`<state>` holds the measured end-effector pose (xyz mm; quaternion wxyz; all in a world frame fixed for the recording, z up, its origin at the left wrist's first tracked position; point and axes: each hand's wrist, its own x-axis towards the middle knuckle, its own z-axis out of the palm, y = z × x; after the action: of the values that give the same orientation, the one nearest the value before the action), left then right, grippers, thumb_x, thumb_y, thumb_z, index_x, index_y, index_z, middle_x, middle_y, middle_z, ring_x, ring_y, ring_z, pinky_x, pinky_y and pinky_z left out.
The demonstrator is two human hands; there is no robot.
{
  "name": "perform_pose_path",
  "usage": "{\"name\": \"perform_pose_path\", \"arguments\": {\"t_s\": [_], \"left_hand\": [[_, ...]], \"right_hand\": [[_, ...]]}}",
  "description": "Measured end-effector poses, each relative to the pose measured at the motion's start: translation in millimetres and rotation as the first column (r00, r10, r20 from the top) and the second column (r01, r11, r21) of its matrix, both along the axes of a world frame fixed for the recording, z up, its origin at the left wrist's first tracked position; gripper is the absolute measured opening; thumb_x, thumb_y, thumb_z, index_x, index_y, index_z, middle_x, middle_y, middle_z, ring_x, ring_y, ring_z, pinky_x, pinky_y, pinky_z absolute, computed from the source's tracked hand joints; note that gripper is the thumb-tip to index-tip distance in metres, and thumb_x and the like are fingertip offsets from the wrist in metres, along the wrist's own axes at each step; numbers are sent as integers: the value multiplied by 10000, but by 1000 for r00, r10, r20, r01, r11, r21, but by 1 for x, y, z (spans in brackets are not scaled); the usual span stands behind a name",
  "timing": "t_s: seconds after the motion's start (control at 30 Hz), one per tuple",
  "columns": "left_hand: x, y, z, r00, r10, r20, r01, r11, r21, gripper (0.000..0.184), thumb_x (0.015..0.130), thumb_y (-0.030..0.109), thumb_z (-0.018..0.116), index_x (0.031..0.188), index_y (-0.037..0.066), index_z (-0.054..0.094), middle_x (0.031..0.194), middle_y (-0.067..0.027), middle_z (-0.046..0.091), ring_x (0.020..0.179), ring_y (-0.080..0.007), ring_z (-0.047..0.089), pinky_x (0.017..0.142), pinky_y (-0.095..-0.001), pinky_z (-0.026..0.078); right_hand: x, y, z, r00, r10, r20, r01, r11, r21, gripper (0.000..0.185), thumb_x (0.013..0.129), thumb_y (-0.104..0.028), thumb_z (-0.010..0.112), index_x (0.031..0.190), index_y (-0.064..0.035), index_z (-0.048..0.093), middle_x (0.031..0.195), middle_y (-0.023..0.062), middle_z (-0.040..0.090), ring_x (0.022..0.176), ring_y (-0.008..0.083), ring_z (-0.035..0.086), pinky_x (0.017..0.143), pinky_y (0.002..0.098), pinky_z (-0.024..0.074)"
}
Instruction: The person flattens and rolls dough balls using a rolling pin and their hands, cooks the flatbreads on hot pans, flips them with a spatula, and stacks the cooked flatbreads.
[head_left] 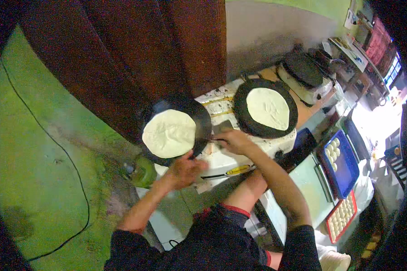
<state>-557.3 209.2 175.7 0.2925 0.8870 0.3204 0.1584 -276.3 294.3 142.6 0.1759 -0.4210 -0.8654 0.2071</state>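
A pale round flatbread (169, 133) lies in the left black pan (203, 121), its surface creased in the middle. My left hand (184, 170) is at the near rim of that pan, slightly blurred, fingers apart, with fingertips close to the flatbread's lower edge; contact is unclear. Beside the pan's right rim, my right hand (234, 141) is closed on what looks like a spatula (224, 127) with a flat dark blade, its handle mostly hidden by my fingers. A second flatbread (267, 108) lies on the right black pan (242, 122).
Both pans rest on a white stove (221, 160). Dough balls sit in a blue tray (346, 174) and a red-rimmed tray (331, 232) at right. A black-topped appliance (303, 70) stands behind. A gas cylinder (143, 171) is at left; a dark cable (72, 160) crosses the green surface.
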Motion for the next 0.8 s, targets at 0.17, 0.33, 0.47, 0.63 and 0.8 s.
{"name": "perform_pose_path", "arguments": {"t_s": [0.17, 0.33, 0.47, 0.63, 0.8], "left_hand": [[35, -49, 47, 980, -10, 198, 20, 999, -49, 310, 1047, 288, 468, 1133, 126, 718, 1116, -71, 736, 1100, -225, 684, 1170, -561, 291], [89, -69, 16, 916, -105, 387, 178, 971, -160, 290, 1020, 280, 526, 1084, 86, 733, 1086, -73, 740, 1057, -226, 696, 1142, -560, 331], [191, -99, 12, 888, -214, 407, 381, 838, -391, 262, 1001, 224, 564, 1070, 34, 732, 1017, -129, 738, 985, -213, 695, 1024, -422, 463], [341, -214, -15, 825, -375, 423, 562, 454, -692, 273, 1012, 177, 565, 1031, -59, 700, 1001, -152, 731, 947, -210, 689, 897, -338, 532], [445, -370, -73, 782, -464, 416, 457, -27, -889, 340, 1034, 262, 527, 1113, -50, 637, 1023, -153, 701, 950, -242, 705, 885, -355, 564]], "right_hand": [[-55, 17, 5, 986, 81, -146, -75, 996, 46, 293, 883, -140, 661, 1174, -135, 694, 1121, 178, 666, 1054, 367, 650, 900, 450, 540], [51, -118, 33, 923, -178, -341, 165, 984, -65, 297, 908, -76, 646, 1203, -40, 663, 1082, 190, 659, 990, 372, 648, 860, 439, 537], [139, -319, 52, 718, -617, -322, 654, 756, 8, 246, 953, -51, 582, 1190, -12, 634, 1049, 180, 668, 920, 337, 666, 800, 406, 548], [143, -583, 65, 49, -990, -130, 991, 31, 132, 240, 947, -14, 568, 1179, 5, 621, 943, 163, 647, 723, 225, 635, 624, 328, 518], [75, -724, 58, -653, -751, -103, 757, -650, -59, 271, 948, -48, 564, 1212, -27, 620, 1097, 181, 677, 959, 328, 676, 786, 409, 552]]}}
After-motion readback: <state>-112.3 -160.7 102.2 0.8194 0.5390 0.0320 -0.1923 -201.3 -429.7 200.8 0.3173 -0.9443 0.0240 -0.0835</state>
